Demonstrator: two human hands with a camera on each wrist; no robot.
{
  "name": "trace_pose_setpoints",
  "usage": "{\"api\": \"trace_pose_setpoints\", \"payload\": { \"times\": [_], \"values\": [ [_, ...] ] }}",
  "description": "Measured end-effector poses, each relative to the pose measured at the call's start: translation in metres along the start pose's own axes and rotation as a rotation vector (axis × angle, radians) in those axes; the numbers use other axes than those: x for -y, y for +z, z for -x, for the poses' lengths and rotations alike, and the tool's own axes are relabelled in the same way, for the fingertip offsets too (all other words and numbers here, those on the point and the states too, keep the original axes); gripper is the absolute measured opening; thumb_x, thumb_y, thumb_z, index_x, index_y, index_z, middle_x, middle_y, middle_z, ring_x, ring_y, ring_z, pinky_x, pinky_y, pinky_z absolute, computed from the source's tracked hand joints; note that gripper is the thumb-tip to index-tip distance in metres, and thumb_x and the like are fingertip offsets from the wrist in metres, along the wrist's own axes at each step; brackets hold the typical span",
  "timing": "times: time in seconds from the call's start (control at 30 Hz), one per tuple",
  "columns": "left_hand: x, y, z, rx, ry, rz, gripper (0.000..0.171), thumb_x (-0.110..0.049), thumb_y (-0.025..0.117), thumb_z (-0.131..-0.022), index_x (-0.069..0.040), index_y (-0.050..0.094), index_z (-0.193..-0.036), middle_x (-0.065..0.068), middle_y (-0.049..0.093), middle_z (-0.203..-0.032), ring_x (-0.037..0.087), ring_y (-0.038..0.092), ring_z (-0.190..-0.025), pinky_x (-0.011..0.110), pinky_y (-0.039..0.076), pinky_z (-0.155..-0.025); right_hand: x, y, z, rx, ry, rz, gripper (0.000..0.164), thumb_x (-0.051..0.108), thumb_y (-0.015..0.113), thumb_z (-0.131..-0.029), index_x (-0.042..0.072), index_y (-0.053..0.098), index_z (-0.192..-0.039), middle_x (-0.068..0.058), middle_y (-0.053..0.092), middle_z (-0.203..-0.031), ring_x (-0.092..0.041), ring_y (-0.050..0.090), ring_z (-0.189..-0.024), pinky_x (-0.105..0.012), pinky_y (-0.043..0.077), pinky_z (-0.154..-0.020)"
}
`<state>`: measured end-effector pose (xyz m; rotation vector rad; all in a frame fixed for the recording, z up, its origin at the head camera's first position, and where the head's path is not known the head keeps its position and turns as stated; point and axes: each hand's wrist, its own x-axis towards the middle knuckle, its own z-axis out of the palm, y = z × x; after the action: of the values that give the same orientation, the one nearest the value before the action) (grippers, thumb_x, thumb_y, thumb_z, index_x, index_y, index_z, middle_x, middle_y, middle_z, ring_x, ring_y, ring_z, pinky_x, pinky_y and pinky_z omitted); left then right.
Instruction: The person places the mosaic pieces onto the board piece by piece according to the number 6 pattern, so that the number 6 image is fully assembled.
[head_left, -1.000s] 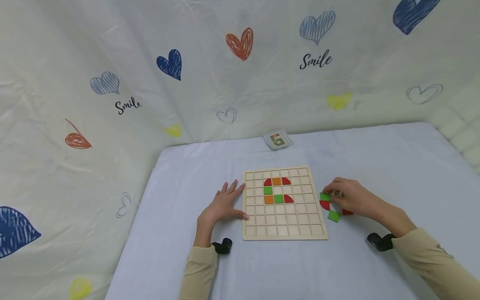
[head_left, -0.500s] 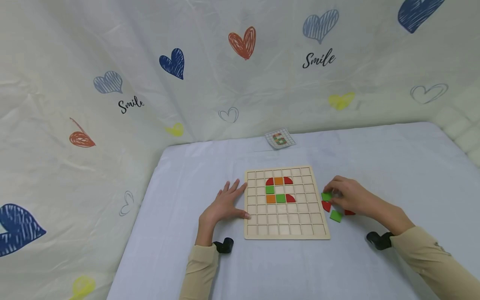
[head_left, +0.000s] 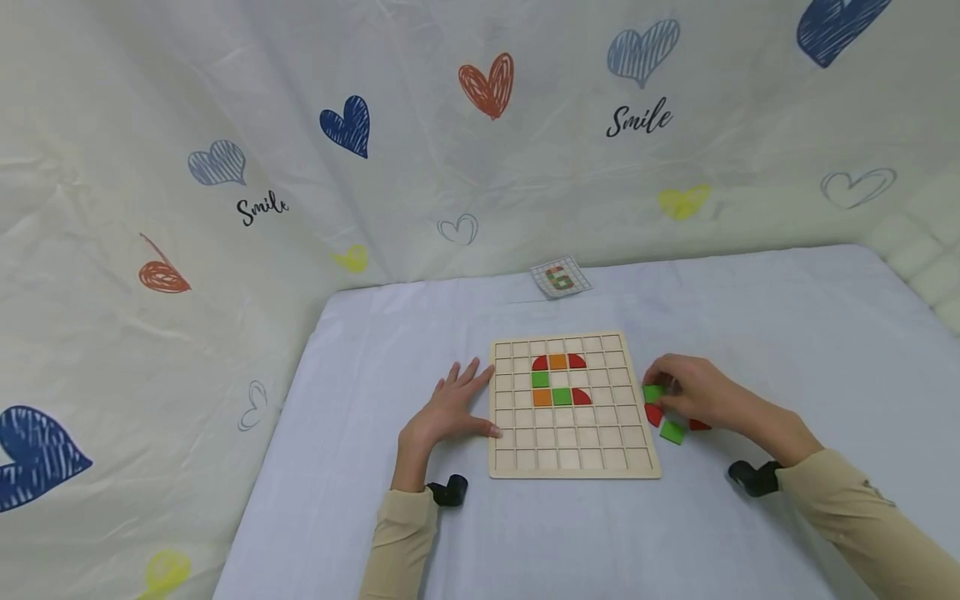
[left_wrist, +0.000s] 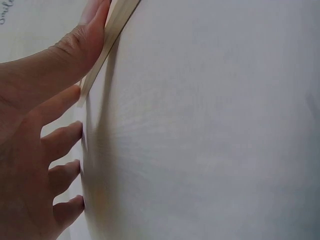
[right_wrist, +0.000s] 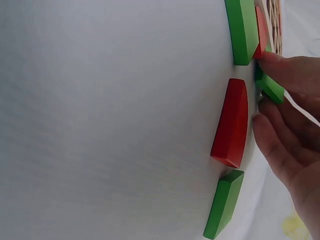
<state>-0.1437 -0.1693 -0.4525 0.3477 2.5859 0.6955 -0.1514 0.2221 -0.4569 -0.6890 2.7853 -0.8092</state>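
Note:
My left hand (head_left: 447,410) lies with spread fingers along the left side of a wooden grid board (head_left: 573,457), its thumb on the board's edge. Right of the board, my right hand (head_left: 701,389) pinches a green square tile (right_wrist: 270,88) between thumb and fingers, low over the cloth. A red quarter-round tile (head_left: 654,415) sits just below it, close to the board's right edge. Nearer to me lies another green square tile (head_left: 672,432), and a red tile (head_left: 699,425) is partly hidden under the right hand. Red, orange and green tiles (head_left: 562,397) fill some squares of the board.
A small card (head_left: 560,277) printed with a coloured grid figure lies at the table's back edge. White cloth (head_left: 390,333) covers the table. Behind it hangs a curtain (head_left: 405,183) with hearts. In the right wrist view, one more green tile (right_wrist: 224,205) lies beyond a red one.
The head view has shifted slightly. The red quarter-round tile beside the right fingers has turned a little. My left hand keeps its place at the board, and the right hand has barely moved.

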Motion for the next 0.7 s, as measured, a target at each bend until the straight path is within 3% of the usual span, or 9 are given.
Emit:
{"api": "trace_pose_setpoints", "payload": {
  "times": [0.37,0.57,0.7],
  "values": [
    [0.001,0.000,0.000,0.004,-0.004,0.005,0.106,-0.039,0.089,-0.079,-0.024,0.028,-0.164,0.004,0.011,-0.174,0.036,-0.004,-0.161,0.058,0.004,-0.130,0.004,-0.003,0.005,-0.044,-0.057,-0.018,0.022,0.003,0.081,-0.085,0.007,0.078,-0.106,0.002,0.074,-0.094,-0.006,0.055,-0.075,-0.021,0.052,-0.064],
    [0.001,0.000,0.000,0.000,-0.003,0.006,0.106,-0.039,0.089,-0.079,-0.024,0.028,-0.164,0.004,0.012,-0.174,0.036,-0.004,-0.161,0.057,0.003,-0.130,0.011,-0.007,0.009,-0.077,-0.065,-0.061,0.021,0.002,0.079,-0.085,0.006,0.078,-0.106,0.001,0.076,-0.096,-0.007,0.064,-0.077,-0.022,0.057,-0.069],
    [0.001,0.001,0.000,-0.001,0.000,0.006,0.106,-0.039,0.089,-0.079,-0.024,0.028,-0.164,0.004,0.012,-0.174,0.036,-0.004,-0.161,0.057,0.003,-0.130,0.014,-0.007,0.010,-0.055,-0.042,-0.115,0.024,0.000,0.078,-0.086,0.005,0.078,-0.109,-0.003,0.077,-0.103,-0.011,0.070,-0.083,-0.023,0.059,-0.074]
  ]
}}
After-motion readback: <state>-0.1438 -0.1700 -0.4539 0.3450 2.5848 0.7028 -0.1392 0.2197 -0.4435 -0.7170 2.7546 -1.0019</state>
